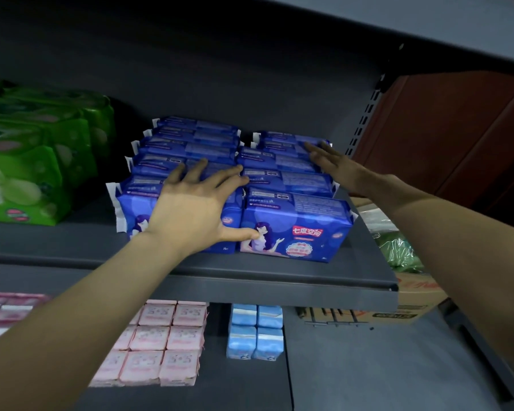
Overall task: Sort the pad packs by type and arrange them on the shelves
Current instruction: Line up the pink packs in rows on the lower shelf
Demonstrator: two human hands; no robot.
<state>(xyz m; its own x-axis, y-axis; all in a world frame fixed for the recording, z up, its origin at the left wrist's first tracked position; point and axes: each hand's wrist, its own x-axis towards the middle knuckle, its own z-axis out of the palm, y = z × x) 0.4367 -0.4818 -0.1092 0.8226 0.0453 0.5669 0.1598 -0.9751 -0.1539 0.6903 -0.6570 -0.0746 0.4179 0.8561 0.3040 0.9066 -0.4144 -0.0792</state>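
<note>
Blue pad packs (291, 223) stand in two rows on the grey shelf (250, 274), the left hand (190, 209) spread flat over the left row, the right hand (336, 164) open-fingered against the right row.

A dark grey upper shelf (250, 274) runs across the middle of the frame. On it, at the left edge, stand green packs (27, 173) in rows. At the centre stand two rows of dark blue packs (291, 226) side by side, upright, running toward the back. Below, the lower shelf (368, 375) carries pink packs (161, 342) in a grid at lower centre, light blue packs (254, 333) just to their right, and a cardboard box (398, 312) at the right
</note>
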